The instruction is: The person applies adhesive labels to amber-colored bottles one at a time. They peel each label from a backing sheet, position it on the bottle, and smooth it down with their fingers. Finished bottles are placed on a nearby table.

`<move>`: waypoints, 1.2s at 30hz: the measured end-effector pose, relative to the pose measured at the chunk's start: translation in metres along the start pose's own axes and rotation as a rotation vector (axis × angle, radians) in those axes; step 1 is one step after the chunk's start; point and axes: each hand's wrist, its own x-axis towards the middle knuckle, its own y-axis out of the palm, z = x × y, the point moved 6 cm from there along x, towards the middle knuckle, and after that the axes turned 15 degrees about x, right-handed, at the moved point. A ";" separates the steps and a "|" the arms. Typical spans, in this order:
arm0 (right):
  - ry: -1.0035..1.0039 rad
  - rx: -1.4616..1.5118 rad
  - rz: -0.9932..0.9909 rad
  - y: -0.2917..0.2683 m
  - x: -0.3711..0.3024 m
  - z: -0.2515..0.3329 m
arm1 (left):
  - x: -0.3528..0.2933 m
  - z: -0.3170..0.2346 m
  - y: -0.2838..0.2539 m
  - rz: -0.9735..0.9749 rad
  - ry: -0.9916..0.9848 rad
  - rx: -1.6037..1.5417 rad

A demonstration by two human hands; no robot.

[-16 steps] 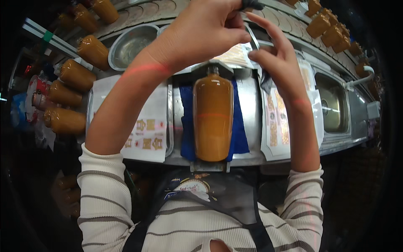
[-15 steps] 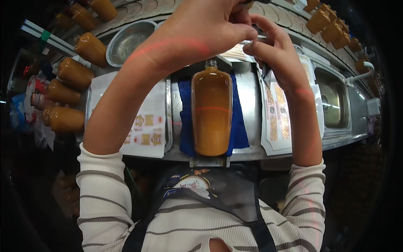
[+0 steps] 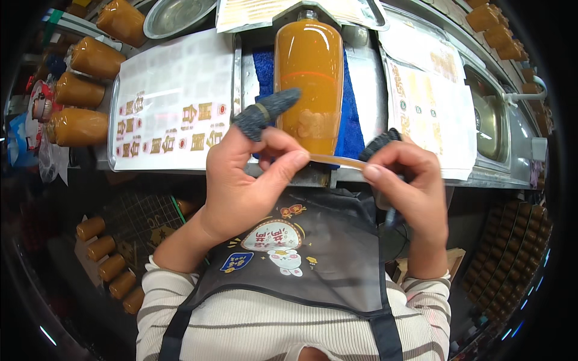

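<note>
An amber-brown glass bottle (image 3: 310, 66) lies on a blue cloth (image 3: 352, 114), its neck pointing away from me. A pale patterned patch shows near its base. Just above that base, a thin, amber, translucent strip (image 3: 338, 160) is stretched between my hands. My left hand (image 3: 247, 177) pinches one end between thumb and a finger, its index finger in a dark grey finger cot (image 3: 268, 112) raised over the bottle. My right hand (image 3: 418, 183) pinches the other end, also wearing a dark finger cot (image 3: 382, 143). Something bluish under the right hand is mostly hidden.
Left of the bottle is a tray with a white decal sheet (image 3: 174, 72); more sheets (image 3: 424, 102) lie right, beside a sink (image 3: 490, 117). Several brown bottles (image 3: 81, 126) line the left edge. A metal bowl (image 3: 177, 15) sits at the back left.
Both hands have come down from beyond the bottle's neck to its near end. The strip now shows between them. The view has shifted, with the bottle higher in the picture.
</note>
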 end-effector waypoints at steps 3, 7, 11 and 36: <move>0.015 0.073 -0.057 0.018 0.003 -0.030 | -0.015 0.026 -0.002 -0.078 -0.083 -0.017; 0.077 0.269 -0.133 0.025 0.007 -0.050 | -0.016 0.038 0.000 -0.139 -0.046 -0.026; 0.102 0.310 -0.134 0.024 0.007 -0.052 | -0.009 0.038 0.000 -0.119 -0.007 -0.014; -0.032 -0.011 -0.276 0.037 0.013 -0.053 | -0.002 0.048 0.015 -0.021 0.135 0.085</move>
